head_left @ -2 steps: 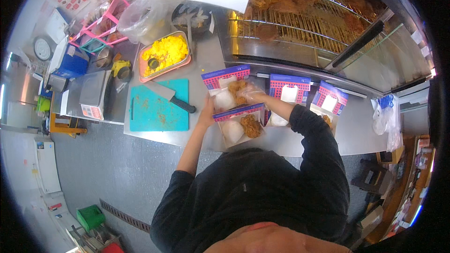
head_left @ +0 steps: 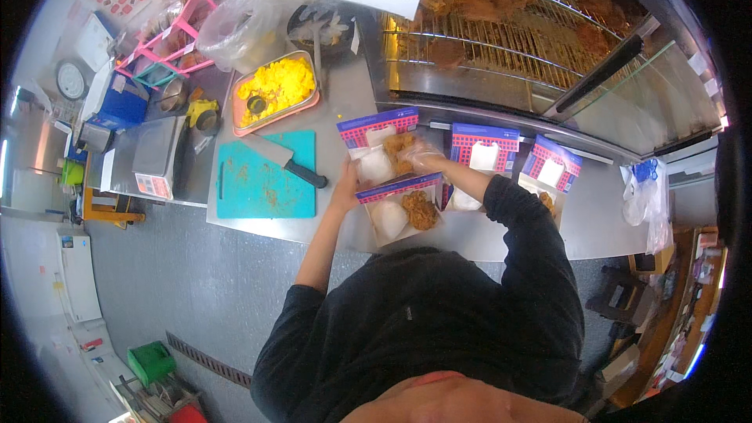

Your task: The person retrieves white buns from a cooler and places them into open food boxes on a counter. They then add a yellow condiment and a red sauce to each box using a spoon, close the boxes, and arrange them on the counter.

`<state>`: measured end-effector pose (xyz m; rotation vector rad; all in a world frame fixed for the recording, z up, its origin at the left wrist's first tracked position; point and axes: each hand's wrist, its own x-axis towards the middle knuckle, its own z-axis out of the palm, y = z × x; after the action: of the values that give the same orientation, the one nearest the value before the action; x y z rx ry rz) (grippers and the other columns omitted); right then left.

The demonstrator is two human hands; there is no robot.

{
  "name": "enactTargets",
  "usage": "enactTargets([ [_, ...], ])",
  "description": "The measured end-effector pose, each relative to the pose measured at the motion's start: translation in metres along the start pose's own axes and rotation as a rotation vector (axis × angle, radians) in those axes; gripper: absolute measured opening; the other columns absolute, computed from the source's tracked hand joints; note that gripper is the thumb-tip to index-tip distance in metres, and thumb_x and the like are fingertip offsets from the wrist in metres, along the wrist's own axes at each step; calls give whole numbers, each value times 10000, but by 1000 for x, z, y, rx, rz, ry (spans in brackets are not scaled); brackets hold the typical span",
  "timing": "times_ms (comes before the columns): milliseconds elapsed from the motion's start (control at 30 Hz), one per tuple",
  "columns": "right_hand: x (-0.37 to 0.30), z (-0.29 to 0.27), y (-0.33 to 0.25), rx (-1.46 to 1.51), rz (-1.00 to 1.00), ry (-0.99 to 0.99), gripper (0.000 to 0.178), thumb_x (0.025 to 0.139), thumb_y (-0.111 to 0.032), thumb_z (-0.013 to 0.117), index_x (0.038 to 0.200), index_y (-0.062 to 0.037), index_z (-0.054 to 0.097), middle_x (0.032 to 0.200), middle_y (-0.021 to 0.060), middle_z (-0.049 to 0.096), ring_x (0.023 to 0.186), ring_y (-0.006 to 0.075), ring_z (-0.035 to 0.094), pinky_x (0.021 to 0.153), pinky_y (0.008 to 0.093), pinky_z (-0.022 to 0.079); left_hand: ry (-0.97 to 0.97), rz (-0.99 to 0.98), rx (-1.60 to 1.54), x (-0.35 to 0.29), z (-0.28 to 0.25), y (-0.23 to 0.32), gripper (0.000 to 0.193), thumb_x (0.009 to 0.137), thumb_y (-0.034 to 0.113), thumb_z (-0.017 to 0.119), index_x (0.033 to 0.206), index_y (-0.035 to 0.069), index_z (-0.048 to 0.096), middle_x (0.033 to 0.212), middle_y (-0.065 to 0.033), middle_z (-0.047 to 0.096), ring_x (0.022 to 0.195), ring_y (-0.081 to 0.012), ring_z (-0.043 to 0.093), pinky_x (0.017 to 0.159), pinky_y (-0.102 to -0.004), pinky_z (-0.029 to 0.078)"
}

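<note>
My left hand (head_left: 345, 189) grips the left side of an open blue and pink takeaway box (head_left: 376, 123). In this box lies a white mound of rice (head_left: 375, 165) beside fried chicken (head_left: 399, 145). My right hand (head_left: 423, 157), in a clear plastic glove, has its fingers closed at the chicken; its fingertips are partly hidden. A nearer open box (head_left: 385, 238) holds a rice mound (head_left: 389, 219) and a fried chicken piece (head_left: 421, 211). Two more open boxes stand to the right, one at the middle (head_left: 484, 141) and one farther right (head_left: 551, 158).
Left of the boxes, a knife (head_left: 299, 171) lies over a teal cutting board (head_left: 266, 196). Behind it sits a tray (head_left: 276, 120) of yellow food. A heated cabinet (head_left: 501, 39) with fried pieces on racks borders the counter's far side, its glass door (head_left: 634, 98) jutting out.
The white sheet hanging at the top has shifted slightly to the right. Both hands and the boxes stay practically where they were.
</note>
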<state>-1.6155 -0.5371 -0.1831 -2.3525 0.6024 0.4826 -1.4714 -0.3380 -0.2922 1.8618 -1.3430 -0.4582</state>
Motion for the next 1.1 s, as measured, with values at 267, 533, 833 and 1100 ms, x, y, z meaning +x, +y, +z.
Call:
enactTargets([
  [267, 9, 15, 16, 407, -111, 311, 712, 726, -432, 665, 1262, -34, 417, 1167, 165, 550, 1041, 295, 552, 912, 349, 422, 4, -4, -14, 12, -3, -4, 683, 701, 90, 700, 1273, 61, 329, 1398, -206, 280, 996, -342, 552, 718, -358, 506],
  [533, -10, -28, 12, 550, 11, 9, 611, 731, -239, 684, 1255, -53, 430, 1125, 153, 551, 1092, 262, 514, 950, 335, 389, -68, -76, -96, 8, -12, 9, 765, 674, 174, 750, 1303, 51, 333, 1386, -210, 317, 1123, -355, 500, 785, -337, 507],
  [833, -91, -151, 49, 709, -384, 1216, 659, 771, -235, 653, 1338, -92, 348, 1291, 91, 449, 1194, 205, 424, 986, 320, 365, -38, -56, -22, 7, -7, -6, 755, 687, 295, 743, 1292, 42, 368, 1364, -239, 350, 1198, -357, 441, 942, -375, 412],
  [1100, -111, -270, 67, -404, 613, 1093, 502, 798, -423, 518, 1202, -125, 522, 1169, 193, 557, 1082, 362, 523, 919, 425, 419, -62, -153, -210, 6, -8, -4, 759, 679, 289, 755, 1291, 44, 379, 1357, -239, 361, 1186, -336, 461, 835, -341, 481],
])
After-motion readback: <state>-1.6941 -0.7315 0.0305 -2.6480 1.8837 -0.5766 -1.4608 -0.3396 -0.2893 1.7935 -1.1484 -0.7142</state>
